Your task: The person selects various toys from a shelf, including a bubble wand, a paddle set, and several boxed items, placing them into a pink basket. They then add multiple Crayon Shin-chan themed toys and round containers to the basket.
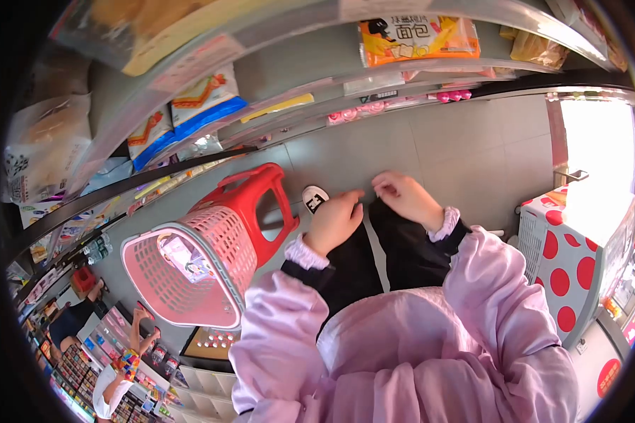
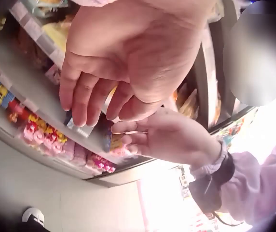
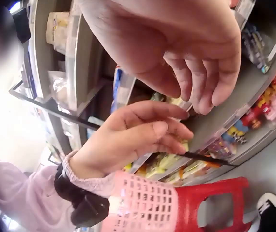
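Note:
Both hands hang in front of the body over the floor, close together and holding nothing. The left hand (image 1: 336, 220) has its fingers loosely bent and pointing toward the other hand. The right hand (image 1: 405, 200) is likewise relaxed, its fingertips near those of the left. In the left wrist view, the left palm (image 2: 133, 48) and its slack fingers fill the top. Nearest to the left hand stands a pink shopping basket (image 1: 222, 236) on a red stool (image 1: 261, 204). A printed package (image 1: 185, 257) lies inside the basket.
Curved shelves with an orange bread bag (image 1: 420, 41) and sandwich packs (image 1: 204, 99) rise ahead. A white box with red dots (image 1: 559, 264) stands to the right. Another person (image 1: 116, 384) is at the lower left. A white shoe (image 1: 315, 197) shows on the floor (image 1: 458, 141).

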`<action>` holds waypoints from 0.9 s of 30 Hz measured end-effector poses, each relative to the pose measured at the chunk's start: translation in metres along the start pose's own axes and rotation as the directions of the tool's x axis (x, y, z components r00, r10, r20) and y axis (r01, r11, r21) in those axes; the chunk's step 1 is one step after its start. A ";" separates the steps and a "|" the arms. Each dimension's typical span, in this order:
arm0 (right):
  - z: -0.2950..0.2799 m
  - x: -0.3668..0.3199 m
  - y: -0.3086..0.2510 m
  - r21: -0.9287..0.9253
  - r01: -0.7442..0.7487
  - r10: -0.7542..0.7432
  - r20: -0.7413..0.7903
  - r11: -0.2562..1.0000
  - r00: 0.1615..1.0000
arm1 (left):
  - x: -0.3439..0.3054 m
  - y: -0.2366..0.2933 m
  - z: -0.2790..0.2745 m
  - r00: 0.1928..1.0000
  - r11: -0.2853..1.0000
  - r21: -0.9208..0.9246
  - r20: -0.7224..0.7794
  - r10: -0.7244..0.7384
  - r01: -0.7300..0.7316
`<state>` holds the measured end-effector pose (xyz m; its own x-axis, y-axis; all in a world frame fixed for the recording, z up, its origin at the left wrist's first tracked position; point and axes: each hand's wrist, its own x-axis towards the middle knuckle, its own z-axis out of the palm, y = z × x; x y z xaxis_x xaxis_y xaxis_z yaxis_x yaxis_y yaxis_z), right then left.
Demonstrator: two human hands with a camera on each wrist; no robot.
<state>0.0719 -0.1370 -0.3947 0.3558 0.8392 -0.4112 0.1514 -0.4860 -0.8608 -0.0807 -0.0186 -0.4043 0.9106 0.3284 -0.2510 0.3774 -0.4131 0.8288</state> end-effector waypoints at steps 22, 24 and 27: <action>-0.101 0.145 0.208 0.061 -0.143 0.150 -0.138 0.988 0.979 | 0.222 -0.134 0.103 0.826 0.954 -0.215 -0.484 -0.290 0.208; -0.104 0.157 0.195 0.106 -0.108 0.124 -0.160 0.989 0.979 | 0.243 -0.131 0.114 0.777 0.970 -0.139 -0.581 -0.243 0.200; -0.103 0.182 0.196 0.027 -0.050 0.054 -0.198 0.998 0.979 | 0.274 -0.150 0.118 0.828 0.956 0.228 -0.560 -0.028 0.186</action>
<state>0.2614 -0.1049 -0.6075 0.5393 0.7465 -0.3898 0.1084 -0.5205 -0.8469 0.1318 0.0331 -0.6558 0.6496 0.7587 0.0491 0.5683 -0.5275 0.6315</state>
